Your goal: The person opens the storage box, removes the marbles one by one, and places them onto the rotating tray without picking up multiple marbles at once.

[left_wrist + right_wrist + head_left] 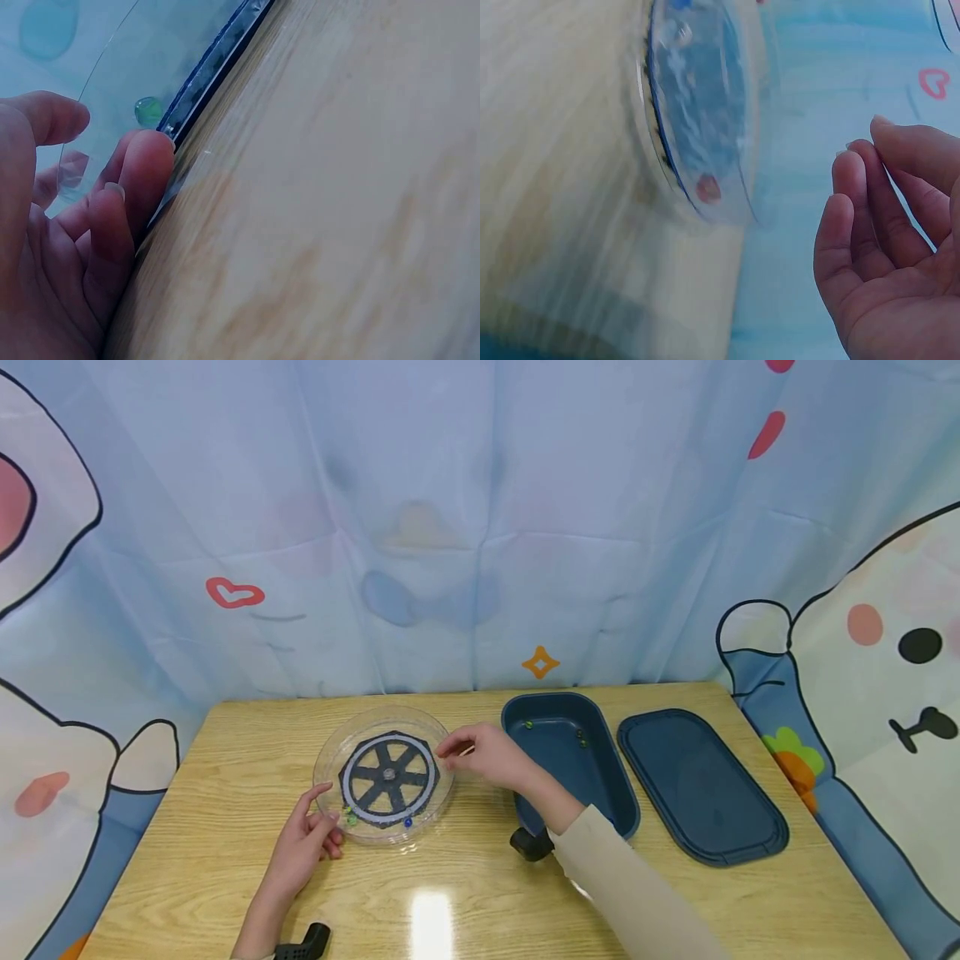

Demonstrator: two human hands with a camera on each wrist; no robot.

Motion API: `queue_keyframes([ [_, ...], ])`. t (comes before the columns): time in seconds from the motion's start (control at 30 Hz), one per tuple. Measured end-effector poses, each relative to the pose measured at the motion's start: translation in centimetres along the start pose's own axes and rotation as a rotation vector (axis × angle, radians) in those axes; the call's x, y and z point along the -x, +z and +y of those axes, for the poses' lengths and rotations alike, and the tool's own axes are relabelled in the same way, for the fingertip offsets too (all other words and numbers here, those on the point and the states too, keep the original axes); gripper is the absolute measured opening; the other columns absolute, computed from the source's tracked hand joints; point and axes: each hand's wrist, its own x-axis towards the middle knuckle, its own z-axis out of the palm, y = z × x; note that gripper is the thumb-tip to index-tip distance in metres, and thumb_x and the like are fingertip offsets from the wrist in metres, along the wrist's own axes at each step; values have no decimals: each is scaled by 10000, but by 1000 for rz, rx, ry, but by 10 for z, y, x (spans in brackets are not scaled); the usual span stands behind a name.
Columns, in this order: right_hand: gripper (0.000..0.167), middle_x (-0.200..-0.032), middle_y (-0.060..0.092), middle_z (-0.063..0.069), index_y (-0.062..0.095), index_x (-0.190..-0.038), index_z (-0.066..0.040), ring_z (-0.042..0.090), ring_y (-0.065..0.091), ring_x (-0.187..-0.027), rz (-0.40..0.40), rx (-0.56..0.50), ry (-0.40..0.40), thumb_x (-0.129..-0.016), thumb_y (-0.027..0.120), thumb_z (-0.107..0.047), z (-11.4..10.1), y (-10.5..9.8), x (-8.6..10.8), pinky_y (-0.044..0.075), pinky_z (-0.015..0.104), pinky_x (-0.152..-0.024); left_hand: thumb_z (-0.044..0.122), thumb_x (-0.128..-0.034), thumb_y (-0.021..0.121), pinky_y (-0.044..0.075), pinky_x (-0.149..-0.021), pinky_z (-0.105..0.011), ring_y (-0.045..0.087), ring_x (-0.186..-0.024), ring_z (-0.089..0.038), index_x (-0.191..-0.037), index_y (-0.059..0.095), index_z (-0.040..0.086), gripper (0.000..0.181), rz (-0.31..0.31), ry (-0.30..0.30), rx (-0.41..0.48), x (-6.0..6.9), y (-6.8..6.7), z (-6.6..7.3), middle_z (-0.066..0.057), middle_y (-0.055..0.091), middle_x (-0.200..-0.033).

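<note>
A clear round dish (330, 756) has a black spoked wheel pattern with a pale ring (388, 774) at its base. My left hand (300, 835) holds its near left side, thumb over the rim and fingers against the wall. Green marbles (352, 819) and a blue marble (408, 822) lie inside near the front. At the dish's right rim hovers my right hand (491, 760), fingers loosely bent. In the right wrist view its fingertips (847, 172) stand clear of the dish, and nothing shows between them. A blurred reddish spot (707, 187) shows at the dish's edge there.
Right of the dish stands a dark blue bin (622, 793) with several small marbles (581, 737) inside, partly hidden by my right arm. A matching lid (701, 785) lies flat beyond it. A patterned curtain (480, 527) hangs behind the wooden table (375, 902).
</note>
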Motion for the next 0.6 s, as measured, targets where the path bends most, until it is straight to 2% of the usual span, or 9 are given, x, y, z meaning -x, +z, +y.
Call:
queue_keyframes([
  [0.33, 179, -1099, 700, 63, 742, -1110, -106, 203, 647, -970, 126, 38, 33, -936, 702, -118, 10, -46, 7, 531, 368, -819, 133, -1038, 533, 502, -556, -291, 612, -572, -234, -1487, 368, 174, 480, -5, -7, 18, 1, 1, 0, -156, 600, -757],
  [0.6, 237, -1170, 676, 93, 717, -1161, -67, 255, 642, -1041, 202, -4, 71, -940, 704, -152, 31, -78, 19, 514, 449, -902, 144, -1038, 534, 498, -548, -287, 610, -564, -227, -1491, 360, 149, 485, 2, 8, 12, 0, 1, 0, -140, 603, -744],
])
